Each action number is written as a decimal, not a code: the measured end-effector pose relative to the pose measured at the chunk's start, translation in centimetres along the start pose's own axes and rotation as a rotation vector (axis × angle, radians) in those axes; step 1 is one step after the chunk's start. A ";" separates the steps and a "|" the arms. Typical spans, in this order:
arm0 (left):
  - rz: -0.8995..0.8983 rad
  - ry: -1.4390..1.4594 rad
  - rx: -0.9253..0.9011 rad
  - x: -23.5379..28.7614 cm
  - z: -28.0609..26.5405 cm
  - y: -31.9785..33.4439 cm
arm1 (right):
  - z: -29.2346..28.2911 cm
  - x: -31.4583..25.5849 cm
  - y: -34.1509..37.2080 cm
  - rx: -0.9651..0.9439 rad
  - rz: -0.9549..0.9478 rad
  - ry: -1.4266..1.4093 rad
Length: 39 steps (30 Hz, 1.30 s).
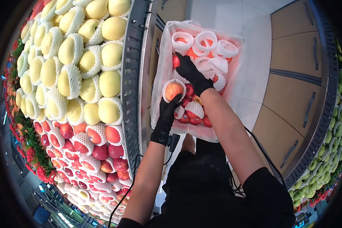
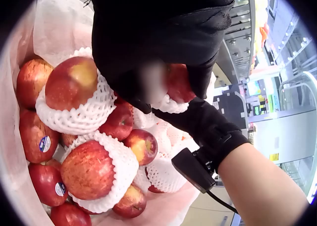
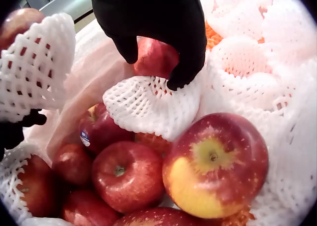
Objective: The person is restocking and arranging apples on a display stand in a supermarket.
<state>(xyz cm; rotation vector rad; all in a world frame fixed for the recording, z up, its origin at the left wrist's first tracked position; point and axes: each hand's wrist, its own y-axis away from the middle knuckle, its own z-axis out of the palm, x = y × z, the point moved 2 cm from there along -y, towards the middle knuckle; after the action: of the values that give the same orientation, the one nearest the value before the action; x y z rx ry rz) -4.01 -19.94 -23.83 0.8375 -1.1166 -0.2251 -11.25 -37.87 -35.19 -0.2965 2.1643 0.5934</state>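
Note:
In the head view my black-gloved left hand [image 1: 165, 116] holds an apple [image 1: 174, 91] in a white foam net over the box's left side. My gloved right hand [image 1: 192, 72] reaches across to the box's upper left, its fingers round a red apple [image 1: 176, 61]. The right wrist view has the right hand [image 3: 153, 23] gripping that red apple [image 3: 156, 57], with a foam net [image 3: 151, 104] just below it. At that view's left edge is the netted apple [image 3: 29, 62] in the left hand. Red apples [image 2: 89, 169], some netted, lie in the lined box.
The box [image 1: 237, 40] has empty foam nets [image 1: 206, 41] at its far end. To the left rises a display of yellow fruit [image 1: 112, 53] and red apples [image 1: 100, 152] behind a metal rail [image 1: 131, 76]. Wooden cabinets [image 1: 292, 91] and green fruit [image 1: 330, 140] stand at the right.

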 end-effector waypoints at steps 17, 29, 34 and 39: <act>-0.045 -0.247 -0.188 0.8 1.0 -4.5 | -5.7 -0.4 5.6 0.169 0.107 -0.411; 0.043 -1.013 -0.584 1.1 4.6 -5.6 | -7.5 4.0 14.4 0.244 0.254 -0.653; 0.460 -1.240 -0.074 7.2 5.1 -11.0 | -8.3 1.7 15.6 0.212 0.308 -0.543; 0.910 -1.099 -0.085 9.8 7.4 -15.9 | -9.7 -0.3 16.3 0.166 0.365 -0.492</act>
<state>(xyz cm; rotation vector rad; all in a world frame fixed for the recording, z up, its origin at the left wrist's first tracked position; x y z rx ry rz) -2.12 -39.75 -26.66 -0.0139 -2.3744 0.0648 -24.28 -28.86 -24.80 0.3149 1.7763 0.6070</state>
